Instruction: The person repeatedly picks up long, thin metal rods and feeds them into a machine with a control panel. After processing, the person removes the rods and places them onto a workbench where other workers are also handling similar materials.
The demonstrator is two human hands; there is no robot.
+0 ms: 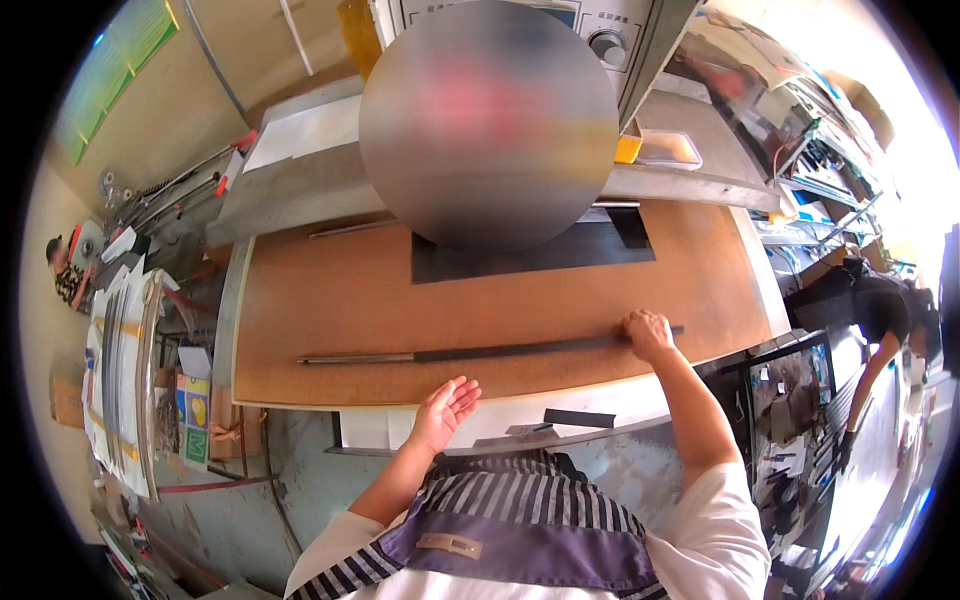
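Note:
A long narrow dark strip (500,351) runs across the near part of the brown board (330,300). A thin metal-looking bar (355,359) continues from its left end. My right hand (650,335) is closed on the strip near its right end, with a short dark piece showing past the fingers. My left hand (445,415) hovers open at the board's near edge, fingers stretched and palm turned up, holding nothing. Farther back lies a flat black sheet (600,253), partly covered by a large blurred disc.
Below the board's near edge is a white shelf (370,428) with a small black piece (580,418). A grey ledge (290,190) crosses the back under a control panel (610,50). Stacked sheets (125,370) stand at left. Another person (880,310) bends over at right.

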